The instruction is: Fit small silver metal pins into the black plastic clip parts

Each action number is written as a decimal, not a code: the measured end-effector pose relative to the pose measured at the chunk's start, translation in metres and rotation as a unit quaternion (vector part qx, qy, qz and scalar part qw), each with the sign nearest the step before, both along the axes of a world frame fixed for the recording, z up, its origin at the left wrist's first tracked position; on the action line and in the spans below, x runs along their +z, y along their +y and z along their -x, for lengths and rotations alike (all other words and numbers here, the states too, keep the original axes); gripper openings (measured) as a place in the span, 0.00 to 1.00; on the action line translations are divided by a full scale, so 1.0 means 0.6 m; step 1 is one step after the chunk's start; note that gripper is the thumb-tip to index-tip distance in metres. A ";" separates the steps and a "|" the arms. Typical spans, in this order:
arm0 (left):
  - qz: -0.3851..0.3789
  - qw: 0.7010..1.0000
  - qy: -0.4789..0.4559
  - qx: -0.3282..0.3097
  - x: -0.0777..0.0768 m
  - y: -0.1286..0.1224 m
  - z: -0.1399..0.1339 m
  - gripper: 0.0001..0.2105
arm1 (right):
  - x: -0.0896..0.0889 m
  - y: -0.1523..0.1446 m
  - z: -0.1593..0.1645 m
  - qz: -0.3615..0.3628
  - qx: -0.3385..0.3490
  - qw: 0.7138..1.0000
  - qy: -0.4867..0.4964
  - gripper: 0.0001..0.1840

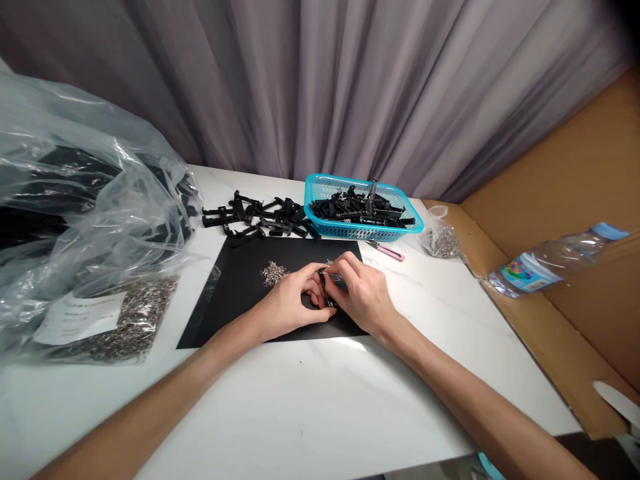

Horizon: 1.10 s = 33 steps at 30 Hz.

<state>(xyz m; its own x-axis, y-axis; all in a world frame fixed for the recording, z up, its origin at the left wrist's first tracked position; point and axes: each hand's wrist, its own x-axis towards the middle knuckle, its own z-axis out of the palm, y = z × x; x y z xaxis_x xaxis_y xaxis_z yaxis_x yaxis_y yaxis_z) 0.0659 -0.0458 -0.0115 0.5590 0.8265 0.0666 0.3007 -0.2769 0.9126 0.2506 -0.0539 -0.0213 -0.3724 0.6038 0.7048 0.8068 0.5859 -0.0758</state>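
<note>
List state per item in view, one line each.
Left hand: closed on a small black part, over the black mat.
Right hand: grip pinching the same part.
Blue basket: upright, holds black parts.
Loose black parts: piled beyond the mat.
Small metal bits: heaped on mat.
Bottle: lying, capped.
Plastic bag: open, crumpled.

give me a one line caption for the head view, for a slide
Both hands, left hand and right hand, grip a small black part over a black mat.
</note>
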 end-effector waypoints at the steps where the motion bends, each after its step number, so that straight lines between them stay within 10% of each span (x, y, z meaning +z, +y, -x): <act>1: 0.000 1.000 0.003 0.000 0.000 0.000 0.000 0.25 | 0.000 0.000 0.000 0.001 0.005 1.000 -0.007 0.08; 27: 0.020 0.999 -0.021 -0.017 0.000 0.001 0.002 0.27 | 0.018 0.012 -0.031 0.230 0.149 0.936 0.219 0.04; 33: 0.017 0.999 -0.031 -0.014 0.008 -0.001 0.002 0.25 | 0.027 0.014 -0.031 0.334 0.142 0.870 0.333 0.14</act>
